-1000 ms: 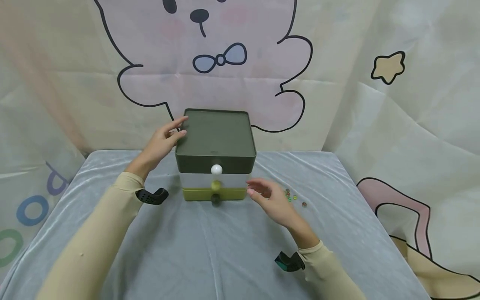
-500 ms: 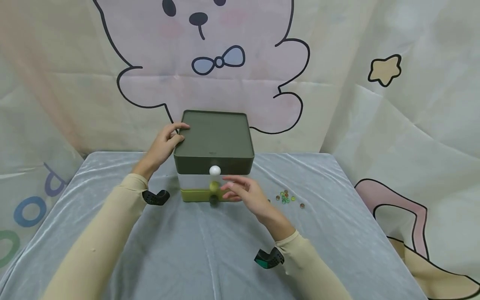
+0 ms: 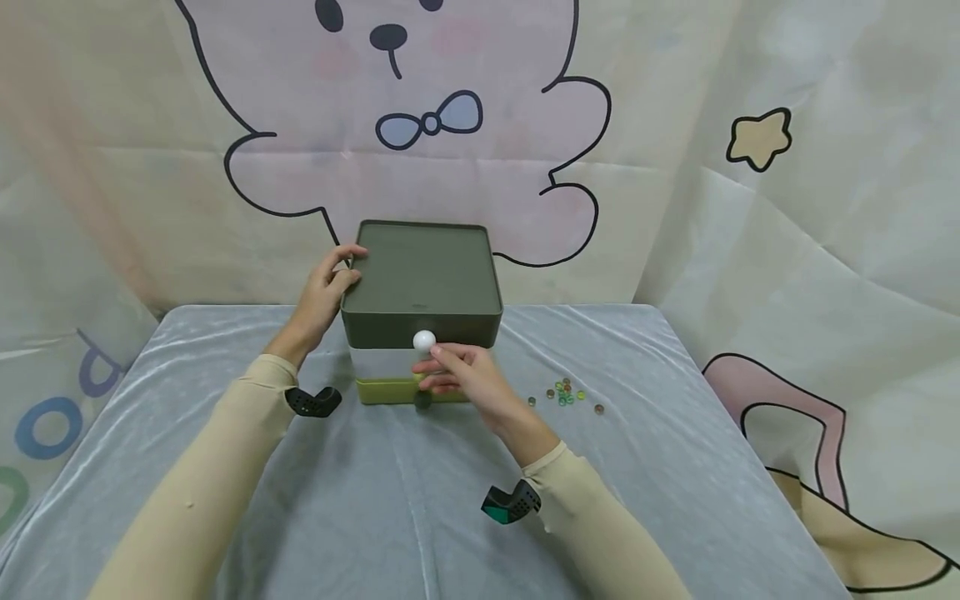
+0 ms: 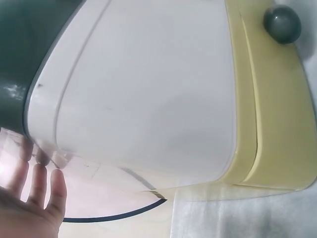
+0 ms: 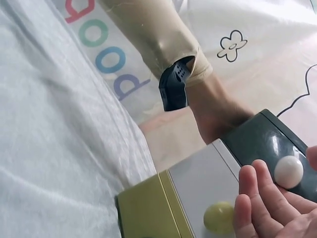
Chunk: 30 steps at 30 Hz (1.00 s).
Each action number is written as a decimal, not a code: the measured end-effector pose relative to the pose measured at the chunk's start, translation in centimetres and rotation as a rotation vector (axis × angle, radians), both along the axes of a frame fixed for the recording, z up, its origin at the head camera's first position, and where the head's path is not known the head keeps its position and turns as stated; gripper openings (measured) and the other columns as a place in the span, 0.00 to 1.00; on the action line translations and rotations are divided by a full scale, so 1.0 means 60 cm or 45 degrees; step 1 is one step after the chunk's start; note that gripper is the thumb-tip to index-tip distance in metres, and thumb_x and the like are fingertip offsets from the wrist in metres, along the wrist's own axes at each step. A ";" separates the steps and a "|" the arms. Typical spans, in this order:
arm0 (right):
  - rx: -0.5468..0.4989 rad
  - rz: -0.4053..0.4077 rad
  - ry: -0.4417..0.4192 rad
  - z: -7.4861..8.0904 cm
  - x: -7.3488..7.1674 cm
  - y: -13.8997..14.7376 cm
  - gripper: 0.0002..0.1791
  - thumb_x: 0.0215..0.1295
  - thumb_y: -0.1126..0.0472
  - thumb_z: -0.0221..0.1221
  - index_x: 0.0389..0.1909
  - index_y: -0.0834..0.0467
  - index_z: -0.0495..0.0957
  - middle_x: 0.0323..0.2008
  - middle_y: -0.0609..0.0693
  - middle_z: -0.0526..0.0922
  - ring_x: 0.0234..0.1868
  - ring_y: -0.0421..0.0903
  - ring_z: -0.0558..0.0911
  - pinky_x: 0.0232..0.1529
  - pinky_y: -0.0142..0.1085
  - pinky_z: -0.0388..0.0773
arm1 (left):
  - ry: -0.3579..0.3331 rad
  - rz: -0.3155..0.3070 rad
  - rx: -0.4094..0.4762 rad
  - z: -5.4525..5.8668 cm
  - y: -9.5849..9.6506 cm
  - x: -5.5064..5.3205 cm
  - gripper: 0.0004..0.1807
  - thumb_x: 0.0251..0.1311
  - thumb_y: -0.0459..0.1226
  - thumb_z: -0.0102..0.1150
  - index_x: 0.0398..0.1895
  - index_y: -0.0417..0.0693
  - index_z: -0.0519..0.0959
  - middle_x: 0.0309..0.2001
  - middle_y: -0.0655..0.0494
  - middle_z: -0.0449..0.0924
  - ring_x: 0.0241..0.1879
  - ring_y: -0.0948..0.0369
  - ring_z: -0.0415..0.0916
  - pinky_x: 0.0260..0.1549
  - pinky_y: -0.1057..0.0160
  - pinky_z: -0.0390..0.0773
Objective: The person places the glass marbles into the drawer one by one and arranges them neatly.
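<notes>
A storage box of stacked drawers stands at the back of the table: dark green top drawer (image 3: 382,331), whitish middle drawer (image 3: 375,363), yellow-green bottom drawer (image 3: 382,392). Each front carries a round knob. My left hand (image 3: 318,302) rests against the box's left side, fingertips over the top rim; the left wrist view shows its fingers (image 4: 38,186) beside the dark green part. My right hand (image 3: 480,379) is at the front, thumb and forefinger right at the white knob (image 5: 289,172), the other fingers extended before the yellow-green knob (image 5: 219,218). The dark green knob (image 4: 282,24) sits lowest.
Several small glassy beads (image 3: 599,409) in green and brown lie on the table to the right of the box. A pale blue-grey cloth (image 3: 360,508) covers the table. A printed fabric backdrop (image 3: 652,167) hangs close behind the box.
My right hand has moved left from beside the box to the white knob, uncovering more beads. My left hand's fingers have slid slightly nearer along the top rim. The drawers look unchanged.
</notes>
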State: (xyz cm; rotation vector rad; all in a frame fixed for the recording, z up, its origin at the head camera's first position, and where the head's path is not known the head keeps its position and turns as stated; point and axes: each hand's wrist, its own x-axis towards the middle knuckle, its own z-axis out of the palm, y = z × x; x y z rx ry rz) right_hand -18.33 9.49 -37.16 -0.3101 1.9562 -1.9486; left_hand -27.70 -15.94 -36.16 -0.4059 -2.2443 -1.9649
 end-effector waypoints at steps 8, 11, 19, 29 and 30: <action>-0.088 -0.096 -0.223 0.006 -0.007 -0.024 0.28 0.78 0.45 0.49 0.57 0.67 0.78 0.34 0.48 0.90 0.28 0.37 0.87 0.34 0.29 0.82 | -0.023 0.008 -0.027 -0.001 -0.006 0.005 0.24 0.77 0.40 0.40 0.73 0.48 0.66 0.70 0.54 0.57 0.48 0.64 0.70 0.44 0.69 0.74; -0.133 -0.112 -0.294 0.006 -0.011 -0.031 0.29 0.77 0.44 0.50 0.55 0.67 0.79 0.31 0.45 0.89 0.27 0.37 0.86 0.33 0.29 0.81 | -0.019 0.023 -0.045 0.001 -0.008 0.006 0.25 0.77 0.41 0.41 0.74 0.50 0.66 0.77 0.52 0.55 0.49 0.66 0.71 0.44 0.70 0.74; -0.199 -0.157 -0.368 0.008 -0.014 -0.039 0.27 0.77 0.46 0.51 0.53 0.68 0.79 0.26 0.43 0.87 0.24 0.36 0.84 0.31 0.28 0.80 | -0.031 0.037 -0.104 0.004 -0.009 0.005 0.25 0.77 0.41 0.43 0.75 0.53 0.67 0.80 0.54 0.54 0.51 0.68 0.72 0.44 0.72 0.74; -0.183 -0.114 -0.372 0.006 -0.003 -0.034 0.26 0.77 0.47 0.51 0.53 0.68 0.78 0.26 0.42 0.86 0.25 0.38 0.82 0.32 0.28 0.77 | -0.028 0.011 -0.089 0.002 -0.013 0.005 0.26 0.77 0.42 0.43 0.76 0.55 0.66 0.81 0.57 0.53 0.60 0.63 0.70 0.51 0.69 0.72; -0.181 -0.105 -0.371 0.005 0.000 -0.033 0.26 0.77 0.47 0.51 0.54 0.69 0.77 0.26 0.42 0.86 0.25 0.38 0.82 0.32 0.28 0.77 | -0.028 0.010 -0.092 0.002 -0.014 0.005 0.26 0.77 0.42 0.43 0.76 0.55 0.66 0.81 0.57 0.53 0.62 0.60 0.70 0.52 0.68 0.71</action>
